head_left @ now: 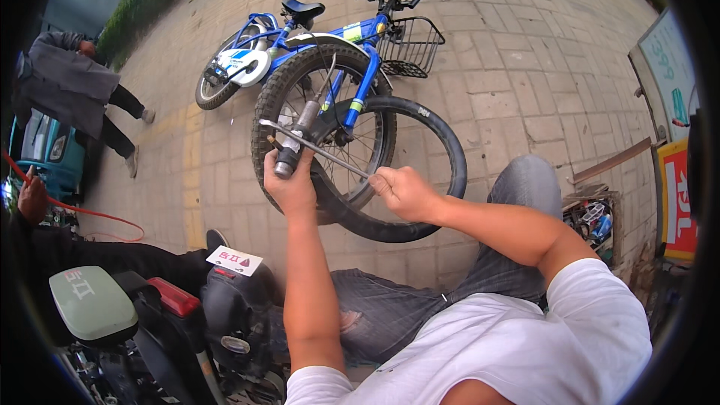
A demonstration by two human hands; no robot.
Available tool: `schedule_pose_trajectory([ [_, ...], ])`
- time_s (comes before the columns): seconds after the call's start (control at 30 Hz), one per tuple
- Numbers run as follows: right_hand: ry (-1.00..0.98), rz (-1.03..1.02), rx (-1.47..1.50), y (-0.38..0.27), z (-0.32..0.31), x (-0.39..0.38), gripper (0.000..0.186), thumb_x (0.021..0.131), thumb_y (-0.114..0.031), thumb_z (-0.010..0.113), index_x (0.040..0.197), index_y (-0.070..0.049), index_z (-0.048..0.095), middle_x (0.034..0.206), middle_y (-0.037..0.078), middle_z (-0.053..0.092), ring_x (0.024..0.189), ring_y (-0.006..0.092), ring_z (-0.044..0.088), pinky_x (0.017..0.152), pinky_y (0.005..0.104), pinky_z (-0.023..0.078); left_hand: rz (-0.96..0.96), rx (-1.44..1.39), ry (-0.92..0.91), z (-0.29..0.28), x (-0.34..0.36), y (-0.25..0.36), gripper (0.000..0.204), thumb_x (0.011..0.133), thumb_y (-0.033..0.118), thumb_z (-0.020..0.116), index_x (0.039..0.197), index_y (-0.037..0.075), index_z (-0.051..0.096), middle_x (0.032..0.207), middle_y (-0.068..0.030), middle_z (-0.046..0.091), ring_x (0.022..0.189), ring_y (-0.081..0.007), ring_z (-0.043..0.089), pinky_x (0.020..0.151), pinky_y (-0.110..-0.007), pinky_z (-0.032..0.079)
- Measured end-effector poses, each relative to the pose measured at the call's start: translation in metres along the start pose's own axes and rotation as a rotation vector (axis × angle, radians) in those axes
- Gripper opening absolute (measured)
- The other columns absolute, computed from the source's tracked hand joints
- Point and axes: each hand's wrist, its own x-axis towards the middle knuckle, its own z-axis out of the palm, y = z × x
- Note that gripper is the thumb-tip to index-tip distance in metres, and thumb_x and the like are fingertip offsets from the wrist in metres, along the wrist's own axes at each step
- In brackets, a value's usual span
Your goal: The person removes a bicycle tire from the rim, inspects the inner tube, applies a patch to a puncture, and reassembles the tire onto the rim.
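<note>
My left hand [292,189] is closed around the lower part of a grey metal cylinder [306,118] with a dark end; a thin shaft sticks up from its top. My right hand [409,193] is a closed fist gripping one end of a thin metal rod [337,159]. The rod's other end crosses the cylinder above my left fingers. A black inner tube [450,151] loops from beside my left hand round behind my right. Just beyond is the front wheel [274,94] of a blue bicycle [364,30], with its tyre on.
The bicycle lies tilted on paving [495,97], its wire basket [412,46] to the right. A person [71,79] stands at left near a red hose [97,214]. Parked vehicle parts [94,304] crowd the lower left. A box of tools [596,217] and signboards [671,67] stand at right.
</note>
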Motion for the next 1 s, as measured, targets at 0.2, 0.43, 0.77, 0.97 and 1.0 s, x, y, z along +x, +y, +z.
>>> schedule_pose_trajectory([
  [0.2, 0.133, -0.043, 0.246, -0.028, -0.024, -0.004, 0.04, 0.102, -0.033, 0.049, 0.079, -0.001, 0.055, 0.057, 0.015, 0.052, 0.051, 0.0307, 0.053, 0.051, 0.0373, 0.042, 0.114, 0.058, -0.062, -0.003, -0.001, -0.012, 0.037, 0.072, 0.013, 0.087, 0.089, 0.001, 0.057, 0.082, 0.0005, 0.055, 0.073, -0.0094, 0.049, 0.066, -0.024, 0.044],
  [0.43, 0.235, -0.081, 0.253, -0.034, -0.024, -0.004, 0.034, 0.1, -0.028, 0.052, 0.08, -0.001, 0.057, 0.059, 0.018, 0.053, 0.052, 0.0377, 0.053, 0.049, 0.042, 0.041, 0.179, 0.079, -0.107, -0.003, 0.001, -0.006, 0.037, 0.071, 0.011, 0.087, 0.094, 0.001, 0.06, 0.085, -0.0016, 0.06, 0.077, -0.0114, 0.053, 0.072, -0.026, 0.047],
  [0.77, 0.033, 0.015, 0.062, -0.028, -0.044, 0.001, 0.039, 0.102, -0.032, 0.049, 0.08, 0.0, 0.055, 0.061, 0.019, 0.054, 0.054, 0.036, 0.053, 0.052, 0.0406, 0.042, 0.194, 0.098, -0.18, -0.013, 0.006, -0.008, 0.038, 0.073, -0.003, 0.079, 0.107, 0.0, 0.061, 0.109, -0.0099, 0.066, 0.102, -0.0171, 0.061, 0.092, -0.03, 0.048],
  [0.97, -0.116, 0.101, 0.05, -0.017, -0.023, -0.009, 0.045, 0.103, -0.035, 0.046, 0.076, 0.001, 0.053, 0.06, 0.015, 0.051, 0.053, 0.0235, 0.046, 0.054, 0.0367, 0.041, 0.157, 0.05, -0.173, -0.006, 0.006, -0.01, 0.04, 0.072, -0.008, 0.074, 0.109, 0.0, 0.061, 0.111, -0.0095, 0.065, 0.098, -0.0159, 0.061, 0.088, -0.03, 0.049],
  [1.0, -0.079, 0.097, 0.133, -0.023, -0.027, -0.003, 0.046, 0.103, -0.035, 0.045, 0.077, 0.001, 0.053, 0.061, 0.016, 0.051, 0.054, 0.0245, 0.046, 0.055, 0.0372, 0.042, 0.133, 0.045, -0.158, -0.009, 0.007, -0.01, 0.04, 0.072, -0.008, 0.075, 0.109, 0.0, 0.061, 0.11, -0.0093, 0.065, 0.097, -0.0157, 0.06, 0.087, -0.029, 0.049],
])
